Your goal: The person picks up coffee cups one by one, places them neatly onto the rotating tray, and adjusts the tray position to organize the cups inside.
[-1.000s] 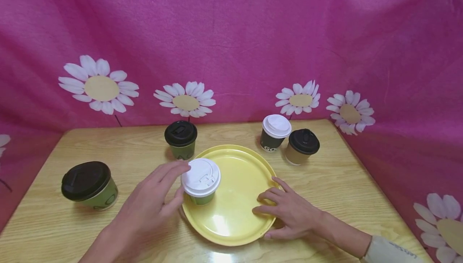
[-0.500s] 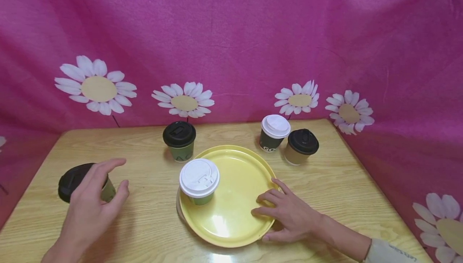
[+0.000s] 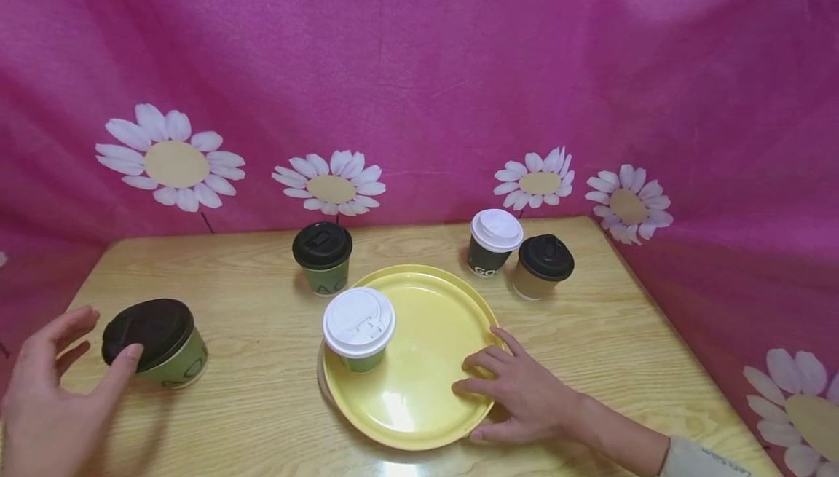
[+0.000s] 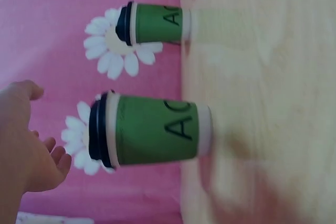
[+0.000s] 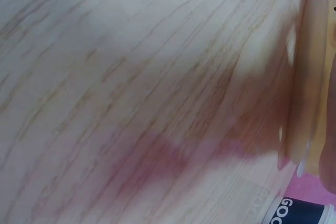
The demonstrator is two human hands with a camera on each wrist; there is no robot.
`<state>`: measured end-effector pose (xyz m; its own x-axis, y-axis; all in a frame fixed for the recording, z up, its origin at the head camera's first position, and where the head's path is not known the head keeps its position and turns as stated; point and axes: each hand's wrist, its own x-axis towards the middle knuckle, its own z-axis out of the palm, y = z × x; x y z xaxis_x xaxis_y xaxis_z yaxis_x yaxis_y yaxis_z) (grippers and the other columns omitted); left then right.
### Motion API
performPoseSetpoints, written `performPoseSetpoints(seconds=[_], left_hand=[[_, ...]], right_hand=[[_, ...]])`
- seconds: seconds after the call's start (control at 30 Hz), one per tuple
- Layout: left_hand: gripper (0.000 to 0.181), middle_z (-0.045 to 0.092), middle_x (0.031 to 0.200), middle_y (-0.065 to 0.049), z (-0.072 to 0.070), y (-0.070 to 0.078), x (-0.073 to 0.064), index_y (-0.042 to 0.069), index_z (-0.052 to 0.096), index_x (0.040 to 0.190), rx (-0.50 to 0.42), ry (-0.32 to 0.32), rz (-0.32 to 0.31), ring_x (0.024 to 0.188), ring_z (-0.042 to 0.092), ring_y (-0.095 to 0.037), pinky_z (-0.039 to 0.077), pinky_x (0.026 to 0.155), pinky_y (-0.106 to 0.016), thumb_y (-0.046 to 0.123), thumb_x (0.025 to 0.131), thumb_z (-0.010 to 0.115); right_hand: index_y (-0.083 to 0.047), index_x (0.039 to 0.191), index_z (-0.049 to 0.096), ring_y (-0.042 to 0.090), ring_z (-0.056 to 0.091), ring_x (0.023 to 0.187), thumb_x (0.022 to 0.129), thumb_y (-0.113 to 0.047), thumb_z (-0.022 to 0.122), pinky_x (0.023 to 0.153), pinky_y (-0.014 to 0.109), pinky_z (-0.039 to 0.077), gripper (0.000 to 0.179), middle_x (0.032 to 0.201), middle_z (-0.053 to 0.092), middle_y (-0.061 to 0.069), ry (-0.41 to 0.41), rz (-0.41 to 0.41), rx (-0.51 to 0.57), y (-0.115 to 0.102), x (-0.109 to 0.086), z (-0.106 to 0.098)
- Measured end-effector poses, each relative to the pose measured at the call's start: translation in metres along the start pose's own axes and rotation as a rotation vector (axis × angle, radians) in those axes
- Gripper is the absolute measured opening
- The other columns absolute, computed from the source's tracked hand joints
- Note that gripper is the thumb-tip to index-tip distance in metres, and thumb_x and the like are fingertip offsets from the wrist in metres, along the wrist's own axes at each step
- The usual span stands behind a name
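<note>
My left hand [image 3: 55, 393] is beside a green paper cup [image 3: 178, 365] with a black lid, thumb and fingers spread on either side of the lid's left part. In the left wrist view a gap shows between this hand [image 4: 34, 145] and the cup [image 4: 155, 129]. On the left part of a round yellow tray [image 3: 426, 419] stands a green cup with a white lid [image 3: 359, 324]. My right hand [image 3: 524, 393] holds the tray's right rim, fingers over the inside and thumb at the near outer edge. The right wrist view shows little of that hand.
Behind the tray stands another green cup with a black lid [image 3: 323, 258]. At the back right are a dark cup with a white lid [image 3: 494, 240] and a brown cup with a black lid [image 3: 542, 266]. A pink cloth [image 3: 419, 84] with daisies hangs behind the wooden table [image 3: 262, 404].
My left hand has left the white-lidded cup on the tray and moved left, past the black-lidded green cup to its far side. My right hand has stayed on the tray rim.
</note>
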<state>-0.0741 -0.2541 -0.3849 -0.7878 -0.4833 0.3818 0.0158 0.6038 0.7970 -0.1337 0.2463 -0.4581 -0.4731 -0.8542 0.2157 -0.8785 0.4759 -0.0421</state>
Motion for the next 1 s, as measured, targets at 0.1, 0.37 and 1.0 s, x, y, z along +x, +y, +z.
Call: performPoseSetpoints(seconds=[0.1, 0.37, 1.0], left_hand=[[0.07, 0.044, 0.131, 0.015, -0.003, -0.012, -0.001, 0.008, 0.043, 0.145, -0.068, 0.008, -0.05, 0.124, 0.041, -0.002, 0.032, 0.102, -0.009, -0.008, 0.083, 0.071], [0.082, 0.043, 0.126, 0.019, -0.006, -0.044, -0.007, 0.023, 0.039, 0.142, -0.179, -0.022, -0.143, 0.12, 0.043, -0.003, 0.036, 0.094, -0.006, -0.017, 0.078, 0.07], [0.097, 0.011, 0.156, -0.005, -0.001, -0.073, -0.008, 0.021, -0.005, 0.159, -0.213, -0.349, -0.405, 0.139, 0.025, -0.012, 0.034, 0.096, -0.005, 0.016, 0.095, 0.068]], right_hand=[[-0.031, 0.124, 0.067, 0.013, 0.052, 0.111, 0.086, -0.069, 0.058, 0.114, 0.058, 0.015, 0.054, 0.119, 0.058, -0.005, -0.005, 0.008, -0.005, -0.002, 0.0, 0.0], [-0.031, 0.123, 0.067, 0.014, 0.053, 0.111, 0.087, -0.07, 0.056, 0.114, 0.058, 0.016, 0.054, 0.119, 0.058, -0.004, -0.013, 0.028, -0.019, -0.006, 0.001, -0.001], [-0.03, 0.122, 0.067, 0.015, 0.053, 0.11, 0.087, -0.069, 0.056, 0.112, 0.061, 0.019, 0.054, 0.119, 0.058, -0.003, 0.012, 0.046, -0.024, -0.013, 0.0, 0.0]])
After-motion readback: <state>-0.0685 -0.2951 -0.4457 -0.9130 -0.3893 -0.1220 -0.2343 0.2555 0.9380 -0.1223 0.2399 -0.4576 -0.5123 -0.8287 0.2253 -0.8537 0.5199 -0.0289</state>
